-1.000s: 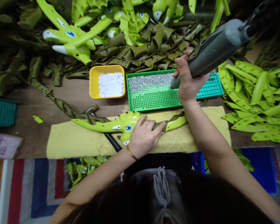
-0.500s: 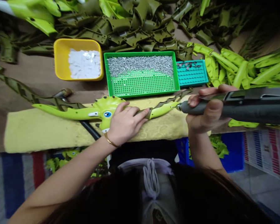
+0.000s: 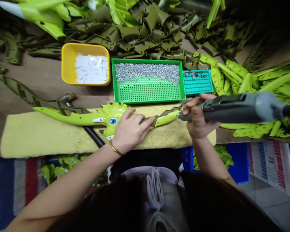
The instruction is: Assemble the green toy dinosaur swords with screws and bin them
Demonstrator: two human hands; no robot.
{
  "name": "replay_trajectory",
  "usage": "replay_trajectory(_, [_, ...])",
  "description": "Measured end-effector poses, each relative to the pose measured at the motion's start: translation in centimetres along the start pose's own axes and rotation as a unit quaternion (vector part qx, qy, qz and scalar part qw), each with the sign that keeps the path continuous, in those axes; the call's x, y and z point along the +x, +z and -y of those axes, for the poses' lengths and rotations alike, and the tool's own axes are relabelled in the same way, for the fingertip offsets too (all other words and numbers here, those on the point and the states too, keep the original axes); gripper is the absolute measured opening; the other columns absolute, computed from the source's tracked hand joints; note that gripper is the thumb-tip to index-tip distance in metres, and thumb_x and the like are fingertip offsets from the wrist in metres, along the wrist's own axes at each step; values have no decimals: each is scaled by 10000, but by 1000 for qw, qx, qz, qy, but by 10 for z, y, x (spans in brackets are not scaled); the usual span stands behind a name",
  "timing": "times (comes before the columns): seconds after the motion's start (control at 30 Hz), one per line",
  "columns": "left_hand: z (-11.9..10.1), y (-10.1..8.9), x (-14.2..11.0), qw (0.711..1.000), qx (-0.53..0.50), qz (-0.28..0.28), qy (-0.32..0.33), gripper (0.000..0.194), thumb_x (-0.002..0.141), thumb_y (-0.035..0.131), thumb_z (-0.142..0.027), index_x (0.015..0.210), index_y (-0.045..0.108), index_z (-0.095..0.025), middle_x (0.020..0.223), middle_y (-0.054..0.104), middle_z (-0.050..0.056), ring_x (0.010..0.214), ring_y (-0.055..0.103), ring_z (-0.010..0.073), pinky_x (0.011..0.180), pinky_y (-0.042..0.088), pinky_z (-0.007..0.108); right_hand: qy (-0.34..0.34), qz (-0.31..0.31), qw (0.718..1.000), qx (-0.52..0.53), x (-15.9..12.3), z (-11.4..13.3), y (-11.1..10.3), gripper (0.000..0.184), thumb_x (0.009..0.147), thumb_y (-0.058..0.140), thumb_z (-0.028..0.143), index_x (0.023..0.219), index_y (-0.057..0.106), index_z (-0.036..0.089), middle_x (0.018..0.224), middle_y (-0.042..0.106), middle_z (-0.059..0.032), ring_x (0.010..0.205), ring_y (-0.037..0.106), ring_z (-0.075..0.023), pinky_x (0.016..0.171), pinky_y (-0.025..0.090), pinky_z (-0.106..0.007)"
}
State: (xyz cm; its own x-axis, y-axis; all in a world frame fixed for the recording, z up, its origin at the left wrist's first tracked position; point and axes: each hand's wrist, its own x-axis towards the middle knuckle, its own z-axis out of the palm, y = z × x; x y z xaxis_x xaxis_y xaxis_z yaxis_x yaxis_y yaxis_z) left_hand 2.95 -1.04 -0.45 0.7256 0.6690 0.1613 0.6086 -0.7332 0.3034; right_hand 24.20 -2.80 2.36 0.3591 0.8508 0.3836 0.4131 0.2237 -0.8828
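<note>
From the head camera, looking down, I can see a lime-green dinosaur toy (image 3: 114,111) lying on a pale yellow cloth (image 3: 50,138) at the near edge of the table (image 3: 45,75), just in front of the green tray (image 3: 148,92) of screws (image 3: 147,71). The left hand (image 3: 132,130) is draped over the toy beside its blue eye, holding it down with the fingers over the olive-brown middle. The right hand (image 3: 201,120) is wrapped round a grey power screwdriver (image 3: 234,108) whose nose is at the toy's right tip; whether the bit has found a hole is too small to make out. If you ask me, doing this well means bearing down firmly with the left palm so the thin arm can't skid on the soft cloth, lining the bit up straight with the hole, and easing off early, since plastic like that would probably strip. What looks like a hammer (image 3: 93,136) passes under the toy's left arm, so it might rock there. As for how it lies, the long axis runs left to right, roughly along the table edge, the tapered left tip angled slightly away from the person, the spiky frill facing the green tray and the white snout pointing back toward the person's lap
</note>
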Motion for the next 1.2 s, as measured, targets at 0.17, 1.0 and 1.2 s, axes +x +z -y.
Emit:
replay_trajectory(0.17, [1, 1, -2, 999, 38, -30, 22, 299, 945, 507, -337, 1155, 688, -226, 890, 709, 68, 779, 645, 191, 952, 451, 453, -78, -212, 970, 91, 64, -2, 42, 296, 864, 533, 536, 1019, 531, 284, 964, 586, -21, 537, 520, -86, 505, 451, -297])
replay_trajectory(1.0, [-1, -4, 2, 1000, 9, 8, -11, 306, 928, 518, -364, 1082, 673, -149, 887, 717, 80, 838, 658, 219, 986, 426, 438, -106, -175, 974, 94, 50, 22, 43, 240, 928, 414, 454, 1118, 493, 331, 895, 562, 18, 478, 472, -62, 479, 406, -268])
replay_trajectory(1.2, [-1, -2, 2, 1000, -5, 10, -21, 322, 921, 527, -363, 1085, 687, -137, 882, 719, 91, 853, 651, 234, 976, 421, 453, -106, -69, 972, 197, -19, 31, 38, 327, 808, 621, 482, 1113, 582, 369, 804, 573, 24, 451, 438, -70, 408, 394, -243])
